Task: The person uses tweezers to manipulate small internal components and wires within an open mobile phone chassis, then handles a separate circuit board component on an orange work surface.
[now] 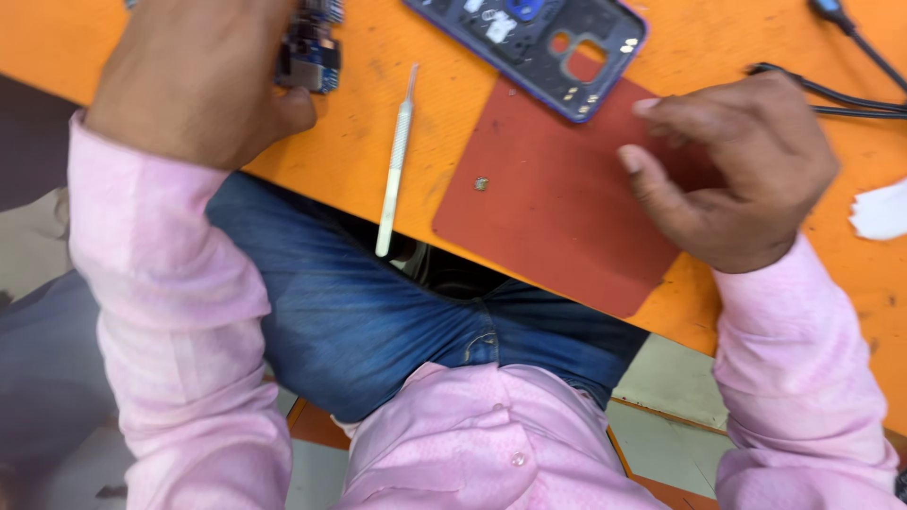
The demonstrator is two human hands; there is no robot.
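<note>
I keep L hand (194, 80) gripping circuit board (310, 47) steady; R hand (732, 170), fingers curled, empty, presses red mat (553, 203) w/ light force.

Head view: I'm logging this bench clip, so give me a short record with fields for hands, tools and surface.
left hand: holds a circuit board
right hand: fingertips on the red mat
phone frame: open, partly on the mat
tool: thin, white, overhanging the table edge
small part: loose on the mat
table: orange
cables: black, near the right hand
</note>
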